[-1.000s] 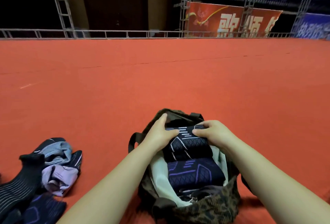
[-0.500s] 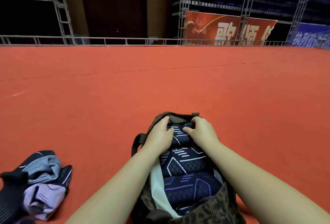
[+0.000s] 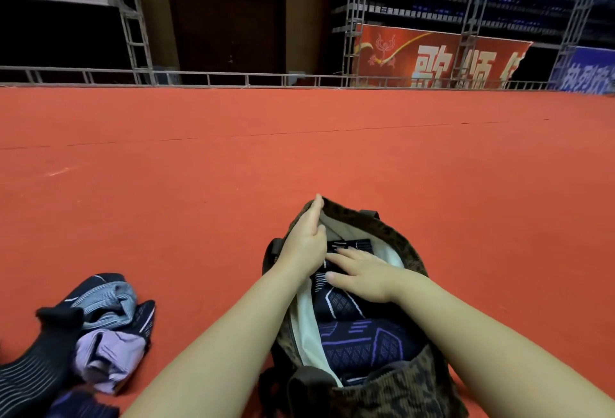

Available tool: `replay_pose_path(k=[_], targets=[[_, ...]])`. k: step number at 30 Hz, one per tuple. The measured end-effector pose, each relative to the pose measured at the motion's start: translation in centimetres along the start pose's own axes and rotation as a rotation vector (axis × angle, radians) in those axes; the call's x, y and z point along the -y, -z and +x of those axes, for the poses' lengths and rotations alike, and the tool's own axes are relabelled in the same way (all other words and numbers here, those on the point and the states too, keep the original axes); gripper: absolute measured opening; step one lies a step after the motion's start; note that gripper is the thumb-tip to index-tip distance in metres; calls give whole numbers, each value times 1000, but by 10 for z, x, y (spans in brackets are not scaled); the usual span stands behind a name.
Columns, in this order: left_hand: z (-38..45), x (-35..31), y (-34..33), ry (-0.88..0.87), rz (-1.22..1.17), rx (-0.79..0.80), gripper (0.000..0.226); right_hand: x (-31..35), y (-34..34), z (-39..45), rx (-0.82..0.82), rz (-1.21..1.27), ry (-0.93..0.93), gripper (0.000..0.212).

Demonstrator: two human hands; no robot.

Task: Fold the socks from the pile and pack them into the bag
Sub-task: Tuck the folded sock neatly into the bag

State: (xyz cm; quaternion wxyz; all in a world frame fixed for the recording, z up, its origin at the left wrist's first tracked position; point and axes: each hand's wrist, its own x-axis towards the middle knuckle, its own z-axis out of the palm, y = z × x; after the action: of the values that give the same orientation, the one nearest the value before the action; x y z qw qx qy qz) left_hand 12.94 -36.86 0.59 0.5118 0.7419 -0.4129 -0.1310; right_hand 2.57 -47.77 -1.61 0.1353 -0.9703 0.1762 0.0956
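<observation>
Socks in the bag [image 3: 396, 238], both hands at its mouth.
Head view: the left hand [image 3: 307, 244] grips the bag's far-left rim, fingers curled over the edge; the right hand [image 3: 362, 276] lies flat with straight fingers on the white-patterned folded socks [image 3: 339, 301] inside, with purple-patterned folded socks [image 3: 362, 341] just nearer. The bag sits on the red floor [image 3: 299, 158]; the loose sock pile [image 3: 93, 327] lies well to its left.

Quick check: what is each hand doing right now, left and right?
Left hand: holds the bag's rim, pulling the opening wide.
Right hand: open, fingers flat, pressing on the folded dark socks inside the bag.
</observation>
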Motion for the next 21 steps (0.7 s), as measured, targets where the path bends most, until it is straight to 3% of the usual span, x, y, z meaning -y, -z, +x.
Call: replay_pose_path(k=[2,5,9,11,16,21], targets=[[-3,-2,8,-18,-14,-12,61,3,3,8,12,64,-10,63],[-18,3,22,-30,22,50,54,8,12,-3,-48,371,-8,60],[-58,24,45,84,-3,81,33,13,25,-27,-313,441,5,15],[-84,37,60,159,-44,60,25,31,25,-38,-356,543,54,5],[-154,66,95,276,-70,44,14,102,6,-58,-193,675,216,6],[-229,89,133,426,-153,-85,14,171,-25,-50,-67,738,302,5]])
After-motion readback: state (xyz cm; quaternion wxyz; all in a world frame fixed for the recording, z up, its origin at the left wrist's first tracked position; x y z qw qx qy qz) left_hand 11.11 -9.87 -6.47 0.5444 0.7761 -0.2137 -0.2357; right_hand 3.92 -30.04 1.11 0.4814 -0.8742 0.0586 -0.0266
